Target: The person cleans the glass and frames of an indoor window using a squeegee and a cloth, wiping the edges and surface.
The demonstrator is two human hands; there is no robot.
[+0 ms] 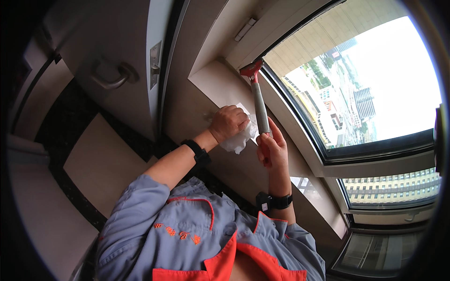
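Note:
My left hand (230, 123) is closed around a crumpled white cloth or tissue (240, 140) over the edge of the windowsill (214, 79). My right hand (274, 147) grips the red lower end of a long-handled scraper (261, 105) with a ribbed grey grip. Its red head (251, 69) is up at the lower corner of the window frame (291, 109), close to the black gasket. Whether the blade touches the frame cannot be made out. The cloth lies just left of the scraper's handle, partly hidden by my left fingers.
On the left stands an open door with a metal lever handle (112, 77) and a latch plate (155, 66). A hinge (245, 29) sits on the window frame. Buildings show far below through the glass (365, 102). Beige tiles (105, 165) with dark borders cover the floor.

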